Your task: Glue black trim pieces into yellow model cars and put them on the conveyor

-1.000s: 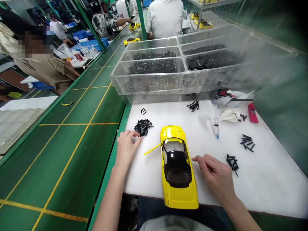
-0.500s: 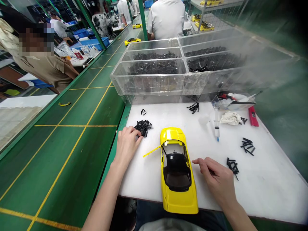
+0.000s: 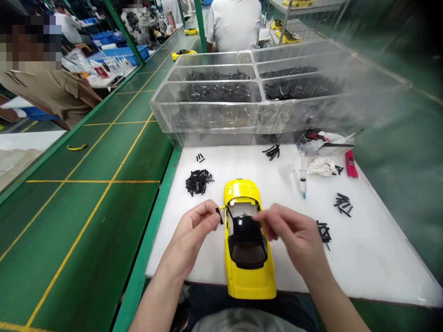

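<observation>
A yellow model car (image 3: 251,282) with a black roof stands on the white tabletop in front of me. At its left side, my left hand (image 3: 197,226) pinches a small black plastic strip (image 3: 219,216) between thumb and fingertips. That hand covers most of the car's thin yellow door part standing out on the left. Over the right edge of the roof is my right hand (image 3: 292,230), fingers curled together and the index reaching left; whether it holds anything is hidden. Behind my left hand lies a pile of short black strips (image 3: 199,181).
Clear divided bins (image 3: 207,115) of black parts stand at the back. Rightward lie a syringe (image 3: 303,177), a crumpled white cloth (image 3: 321,166), a red tool (image 3: 350,164) and loose black strips (image 3: 342,204). A green conveyor (image 3: 86,221) runs along the left; co-workers sit beyond.
My left hand has come from the strip pile to the car's left side with a black strip in its fingertips. My right hand has moved left, from beside the car to over its roof.
</observation>
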A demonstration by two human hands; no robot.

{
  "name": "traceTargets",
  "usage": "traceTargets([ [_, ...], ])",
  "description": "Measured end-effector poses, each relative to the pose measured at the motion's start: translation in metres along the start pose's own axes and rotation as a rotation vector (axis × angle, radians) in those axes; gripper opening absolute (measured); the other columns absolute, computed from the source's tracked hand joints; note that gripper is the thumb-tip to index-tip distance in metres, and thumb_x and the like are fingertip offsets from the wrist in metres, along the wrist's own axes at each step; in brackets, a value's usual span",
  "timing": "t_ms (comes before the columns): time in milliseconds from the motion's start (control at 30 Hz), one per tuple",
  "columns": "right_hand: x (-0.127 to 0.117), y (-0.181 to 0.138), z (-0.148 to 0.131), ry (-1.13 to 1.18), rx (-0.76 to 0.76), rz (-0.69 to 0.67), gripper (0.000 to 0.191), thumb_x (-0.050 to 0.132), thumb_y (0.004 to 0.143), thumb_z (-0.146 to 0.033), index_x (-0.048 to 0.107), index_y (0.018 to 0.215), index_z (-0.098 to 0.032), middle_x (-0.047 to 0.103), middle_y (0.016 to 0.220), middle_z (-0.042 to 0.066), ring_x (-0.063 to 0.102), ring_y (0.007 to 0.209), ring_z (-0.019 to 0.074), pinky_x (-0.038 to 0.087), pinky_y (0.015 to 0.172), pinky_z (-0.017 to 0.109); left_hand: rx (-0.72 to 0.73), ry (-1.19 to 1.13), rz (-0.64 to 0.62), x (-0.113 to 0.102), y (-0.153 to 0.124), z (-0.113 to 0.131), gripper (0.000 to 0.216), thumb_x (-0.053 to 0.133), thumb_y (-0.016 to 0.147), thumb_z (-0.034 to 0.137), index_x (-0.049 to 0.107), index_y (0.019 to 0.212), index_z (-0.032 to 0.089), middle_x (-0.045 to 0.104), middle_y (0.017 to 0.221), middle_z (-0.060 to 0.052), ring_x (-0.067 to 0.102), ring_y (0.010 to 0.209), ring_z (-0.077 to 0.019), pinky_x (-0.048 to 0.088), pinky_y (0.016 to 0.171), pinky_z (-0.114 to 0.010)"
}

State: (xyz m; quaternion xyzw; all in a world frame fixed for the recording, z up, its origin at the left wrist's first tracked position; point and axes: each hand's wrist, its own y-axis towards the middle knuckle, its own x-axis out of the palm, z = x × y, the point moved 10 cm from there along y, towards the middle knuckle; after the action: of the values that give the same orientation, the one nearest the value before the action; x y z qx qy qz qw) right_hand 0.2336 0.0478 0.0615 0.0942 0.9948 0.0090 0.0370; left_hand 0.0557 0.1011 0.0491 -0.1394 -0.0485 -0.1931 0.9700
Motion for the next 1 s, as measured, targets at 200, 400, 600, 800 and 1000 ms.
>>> traceTargets([
  [200,0.059,0.007,0.002,0.339,0.228,-0.294,0.012,0.077,0.077,-0.029,0.071,0.083,-0.020,0.062,0.069,-0.003,0.056,0.058,0.0070,0.047,0.054,0.017,-0.090,-0.118,-0.192,0.034,-0.015,-0.017,0.025,0.071,0.081,0.041,0.061,0.074,0.019,0.051,0.074,0.001,0.047,0.075,-0.0129,0.043,0.072,-0.023],
  [400,0.066,-0.006,0.015,0.437,0.312,-0.414,0.015,0.080,0.074,-0.028,0.069,0.079,-0.018,0.060,0.066,-0.003,0.054,0.057,0.0070,0.049,0.055,0.019,-0.101,0.024,-0.236,0.031,-0.020,-0.031,0.027,0.070,0.081,0.044,0.064,0.080,0.018,0.059,0.079,-0.002,0.052,0.075,-0.0144,0.045,0.073,-0.028],
  [600,0.052,-0.011,0.008,0.269,0.115,-0.316,0.010,0.072,0.083,-0.032,0.074,0.085,-0.023,0.057,0.085,0.002,0.057,0.072,0.0110,0.051,0.057,0.020,-0.216,-0.164,-0.228,0.033,-0.027,-0.046,0.032,0.082,0.067,0.042,0.063,0.073,0.017,0.056,0.065,0.003,0.050,0.060,-0.0105,0.041,0.056,-0.022],
  [800,0.042,-0.018,0.010,0.183,0.148,-0.203,0.013,0.072,0.083,-0.033,0.072,0.086,-0.020,0.060,0.077,0.000,0.056,0.061,0.0077,0.050,0.054,0.018,-0.198,-0.140,-0.197,0.035,-0.030,-0.043,0.026,0.083,0.068,0.033,0.063,0.072,0.017,0.058,0.066,0.003,0.054,0.060,-0.0102,0.043,0.058,-0.022],
  [1000,0.051,-0.022,0.016,0.255,0.270,-0.255,0.017,0.076,0.079,-0.031,0.066,0.073,-0.018,0.060,0.065,-0.003,0.055,0.054,0.0060,0.045,0.050,0.017,-0.215,-0.225,-0.265,0.042,-0.037,-0.049,0.029,0.074,0.078,0.045,0.066,0.074,0.017,0.060,0.066,0.002,0.054,0.060,-0.0104,0.043,0.061,-0.023],
])
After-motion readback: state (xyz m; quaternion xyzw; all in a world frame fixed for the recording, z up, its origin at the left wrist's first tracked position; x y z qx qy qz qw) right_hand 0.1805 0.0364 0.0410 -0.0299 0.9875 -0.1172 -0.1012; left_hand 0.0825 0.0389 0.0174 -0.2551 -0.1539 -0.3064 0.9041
